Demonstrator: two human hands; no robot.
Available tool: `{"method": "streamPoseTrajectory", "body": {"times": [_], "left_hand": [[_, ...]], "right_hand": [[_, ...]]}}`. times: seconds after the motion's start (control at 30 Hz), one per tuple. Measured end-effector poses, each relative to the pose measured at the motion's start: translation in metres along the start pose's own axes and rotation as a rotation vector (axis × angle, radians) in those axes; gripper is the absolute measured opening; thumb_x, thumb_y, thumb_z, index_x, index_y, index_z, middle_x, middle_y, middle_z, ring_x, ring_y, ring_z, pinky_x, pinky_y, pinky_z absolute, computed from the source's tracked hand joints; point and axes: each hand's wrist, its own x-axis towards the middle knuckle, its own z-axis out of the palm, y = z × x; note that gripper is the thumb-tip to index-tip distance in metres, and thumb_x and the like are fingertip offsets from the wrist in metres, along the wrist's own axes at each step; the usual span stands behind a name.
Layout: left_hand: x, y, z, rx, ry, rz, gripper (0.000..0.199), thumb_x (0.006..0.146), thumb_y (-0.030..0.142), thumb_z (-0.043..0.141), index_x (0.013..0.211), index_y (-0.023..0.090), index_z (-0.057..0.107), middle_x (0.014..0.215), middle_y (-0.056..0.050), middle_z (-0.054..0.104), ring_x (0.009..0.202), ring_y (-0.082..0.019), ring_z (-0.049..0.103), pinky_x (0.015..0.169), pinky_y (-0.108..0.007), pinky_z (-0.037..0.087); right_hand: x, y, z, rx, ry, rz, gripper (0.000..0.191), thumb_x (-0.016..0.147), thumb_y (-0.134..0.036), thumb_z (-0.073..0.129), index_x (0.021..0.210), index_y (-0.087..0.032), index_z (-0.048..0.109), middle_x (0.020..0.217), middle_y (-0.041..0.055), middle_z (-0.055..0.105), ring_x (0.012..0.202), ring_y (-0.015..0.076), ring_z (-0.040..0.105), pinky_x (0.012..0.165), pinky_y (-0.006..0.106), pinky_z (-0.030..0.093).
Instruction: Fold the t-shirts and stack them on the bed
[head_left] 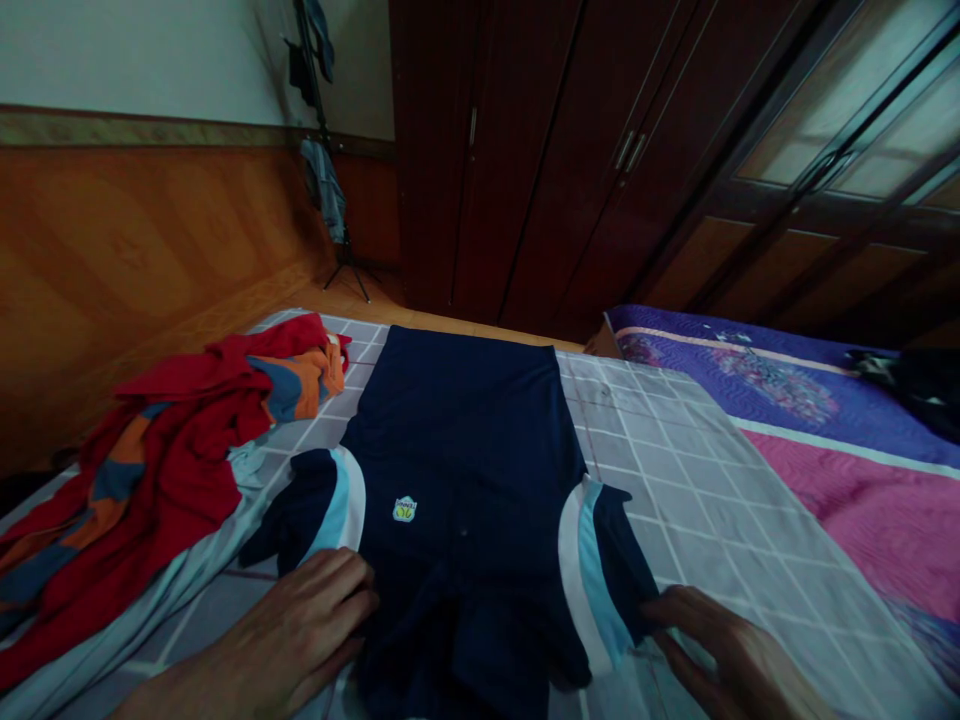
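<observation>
A navy polo shirt [465,420] with light-blue and white sleeve stripes and a small chest badge lies spread face up, hem away from me. Its dark collar end is bunched at the bottom of the view. My left hand [315,620] rests at the left sleeve near the shoulder, fingers curled together on the cloth; the fingertips are partly hidden. At the other side, my right hand [720,645] pinches the outer edge of the right sleeve between thumb and fingers.
Left of the shirt lies a heap of red clothing [180,440] with orange and blue parts, beside pale cloth. Everything lies on a grey checked sheet [660,450]. To the right is a purple and pink bedspread [795,390]. Behind stand a dark wardrobe [517,150] and a coat stand [319,110].
</observation>
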Motion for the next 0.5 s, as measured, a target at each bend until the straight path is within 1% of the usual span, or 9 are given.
{"method": "streamPoseTrajectory", "body": {"times": [0.07, 0.1, 0.13, 0.17, 0.2, 0.27, 0.33, 0.4, 0.5], "left_hand": [[0.002, 0.001, -0.001, -0.045, -0.080, -0.020, 0.020, 0.081, 0.005, 0.043, 0.080, 0.020, 0.056, 0.083, -0.002, 0.062, 0.077, -0.017, 0.057, 0.070, -0.027, 0.045], [0.002, 0.001, -0.003, -0.067, -0.105, -0.019, 0.021, 0.082, 0.005, 0.042, 0.079, 0.021, 0.055, 0.081, -0.001, 0.061, 0.075, -0.016, 0.056, 0.069, -0.026, 0.044], [0.001, -0.002, -0.005, -0.076, -0.111, -0.010, 0.021, 0.082, 0.006, 0.043, 0.082, 0.022, 0.057, 0.085, -0.001, 0.062, 0.079, -0.016, 0.057, 0.071, -0.026, 0.045], [-0.001, -0.006, -0.008, -0.063, -0.095, 0.005, 0.023, 0.081, 0.007, 0.045, 0.090, 0.023, 0.059, 0.092, -0.001, 0.064, 0.086, -0.016, 0.058, 0.076, -0.026, 0.045], [-0.003, -0.012, -0.010, -0.025, -0.058, 0.014, 0.031, 0.079, 0.007, 0.047, 0.100, 0.025, 0.059, 0.103, -0.001, 0.064, 0.095, -0.018, 0.058, 0.083, -0.027, 0.044], [-0.011, -0.030, -0.011, 0.101, 0.045, 0.022, 0.053, 0.072, 0.008, 0.049, 0.121, 0.028, 0.054, 0.125, -0.003, 0.057, 0.113, -0.023, 0.052, 0.095, -0.032, 0.041], [-0.018, -0.049, -0.010, 0.223, 0.134, 0.009, 0.063, 0.068, 0.010, 0.050, 0.128, 0.028, 0.051, 0.135, -0.005, 0.051, 0.120, -0.028, 0.048, 0.097, -0.037, 0.040], [-0.023, -0.061, -0.007, 0.278, 0.162, -0.024, 0.055, 0.068, 0.012, 0.049, 0.121, 0.025, 0.057, 0.128, -0.007, 0.056, 0.113, -0.028, 0.053, 0.090, -0.035, 0.045], [-0.023, -0.063, -0.006, 0.214, 0.145, -0.099, 0.030, 0.075, 0.012, 0.046, 0.094, 0.024, 0.067, 0.099, -0.004, 0.068, 0.088, -0.020, 0.063, 0.076, -0.028, 0.049]], "right_hand": [[0.006, 0.006, 0.004, 0.003, -0.010, 0.105, 0.022, 0.088, -0.031, 0.047, 0.099, -0.027, 0.066, 0.088, 0.0035, 0.071, 0.075, 0.0186, 0.069, 0.063, 0.026, 0.057], [0.011, 0.009, 0.007, -0.016, 0.011, 0.153, 0.024, 0.089, -0.034, 0.046, 0.101, -0.026, 0.065, 0.090, 0.0048, 0.070, 0.077, 0.0197, 0.069, 0.064, 0.028, 0.056], [0.016, 0.011, 0.010, -0.044, 0.028, 0.193, 0.027, 0.089, -0.037, 0.045, 0.102, -0.025, 0.065, 0.092, 0.0060, 0.070, 0.078, 0.0207, 0.069, 0.065, 0.030, 0.055], [0.021, 0.014, 0.014, -0.074, 0.042, 0.223, 0.029, 0.089, -0.040, 0.044, 0.103, -0.024, 0.065, 0.093, 0.0069, 0.070, 0.078, 0.0214, 0.068, 0.065, 0.031, 0.055], [0.026, 0.015, 0.018, -0.105, 0.052, 0.246, 0.031, 0.090, -0.043, 0.044, 0.104, -0.023, 0.064, 0.092, 0.0073, 0.069, 0.077, 0.0217, 0.068, 0.064, 0.031, 0.054], [0.036, 0.016, 0.028, -0.181, 0.058, 0.284, 0.035, 0.090, -0.046, 0.043, 0.105, -0.022, 0.062, 0.089, 0.0070, 0.068, 0.076, 0.0219, 0.067, 0.064, 0.032, 0.052], [0.044, 0.016, 0.037, -0.276, 0.043, 0.314, 0.032, 0.090, -0.044, 0.041, 0.099, -0.022, 0.062, 0.083, 0.0059, 0.065, 0.074, 0.0221, 0.066, 0.061, 0.031, 0.050], [0.047, 0.017, 0.043, -0.346, 0.000, 0.326, 0.028, 0.091, -0.038, 0.039, 0.084, -0.022, 0.061, 0.077, 0.0044, 0.062, 0.070, 0.0209, 0.065, 0.056, 0.029, 0.046], [0.042, 0.022, 0.041, -0.354, -0.019, 0.348, 0.026, 0.089, -0.031, 0.039, 0.070, -0.023, 0.054, 0.072, 0.0023, 0.061, 0.066, 0.0188, 0.063, 0.054, 0.028, 0.042]]}}
